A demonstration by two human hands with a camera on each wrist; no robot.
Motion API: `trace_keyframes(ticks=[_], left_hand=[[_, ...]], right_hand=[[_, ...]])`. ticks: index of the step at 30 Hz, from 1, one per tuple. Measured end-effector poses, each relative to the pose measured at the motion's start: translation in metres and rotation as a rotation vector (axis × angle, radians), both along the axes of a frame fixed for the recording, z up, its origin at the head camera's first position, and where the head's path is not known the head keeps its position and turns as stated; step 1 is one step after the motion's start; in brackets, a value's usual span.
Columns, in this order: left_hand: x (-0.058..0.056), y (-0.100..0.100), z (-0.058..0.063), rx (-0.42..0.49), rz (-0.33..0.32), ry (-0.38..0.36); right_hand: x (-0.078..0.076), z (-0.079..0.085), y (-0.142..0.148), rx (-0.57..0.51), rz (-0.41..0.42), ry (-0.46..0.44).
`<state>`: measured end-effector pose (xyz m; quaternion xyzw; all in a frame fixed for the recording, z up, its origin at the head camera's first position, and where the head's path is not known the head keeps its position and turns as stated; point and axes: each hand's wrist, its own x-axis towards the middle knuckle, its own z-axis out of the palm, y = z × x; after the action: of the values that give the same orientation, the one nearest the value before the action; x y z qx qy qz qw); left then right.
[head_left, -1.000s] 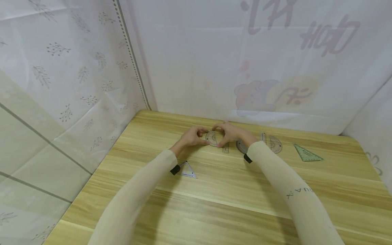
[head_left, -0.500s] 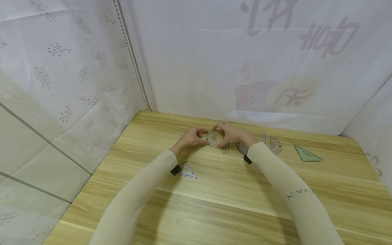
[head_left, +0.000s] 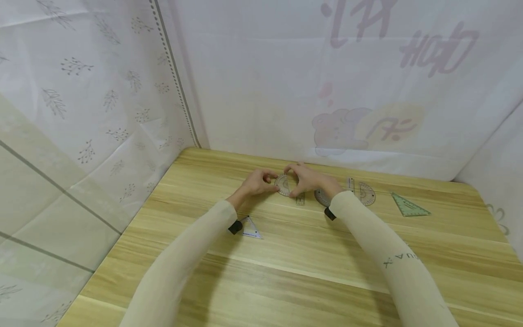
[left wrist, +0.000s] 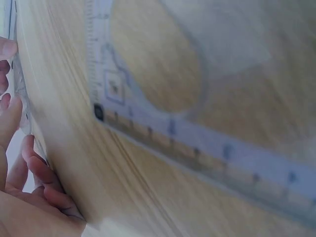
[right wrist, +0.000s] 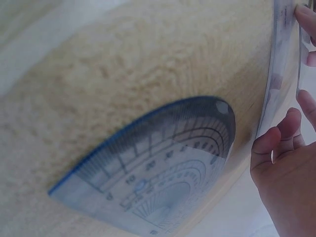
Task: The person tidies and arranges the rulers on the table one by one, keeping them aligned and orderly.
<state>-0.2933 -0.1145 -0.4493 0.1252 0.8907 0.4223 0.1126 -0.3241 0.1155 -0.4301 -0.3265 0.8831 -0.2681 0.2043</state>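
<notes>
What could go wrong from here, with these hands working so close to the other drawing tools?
The right hand, at the edge of the protractor, reaches over a clear ruler and might nudge it. The darker protractor is partly hidden by the right arm, so it could be brushed unnoticed. The clear set square lies near the left arm; a low sweep may shift it.

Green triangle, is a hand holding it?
No, the green triangle lies on the table, apart from the left fingers and right fingers, which are at the clear protractor.
</notes>
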Motion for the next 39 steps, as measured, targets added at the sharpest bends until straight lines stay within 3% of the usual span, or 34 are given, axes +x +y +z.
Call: trace_keyframes(ticks=[7,14,20,25,32,39], left_hand=[[0.002,0.005,0.002,0.023,0.068,-0.023],[0.002,0.005,0.0,0.069,0.089,-0.038],[0.0,0.003,-0.001,0.086,0.078,-0.026],[-0.001,0.003,-0.003,0.118,0.059,-0.031],[-0.001,0.0,-0.002,0.169,0.03,-0.054],[0.0,-0.005,-0.001,0.164,-0.032,-0.043]], right_hand=[[0.001,0.0,-0.001,-0.02,-0.01,-0.028],[0.0,0.0,-0.002,-0.03,-0.032,-0.04],[-0.003,-0.002,-0.001,-0.047,-0.052,-0.038],[-0.007,-0.003,-0.001,-0.138,-0.085,-0.012],[-0.009,-0.001,-0.003,-0.22,-0.169,-0.103],[-0.006,0.005,-0.003,-0.249,-0.185,-0.121]])
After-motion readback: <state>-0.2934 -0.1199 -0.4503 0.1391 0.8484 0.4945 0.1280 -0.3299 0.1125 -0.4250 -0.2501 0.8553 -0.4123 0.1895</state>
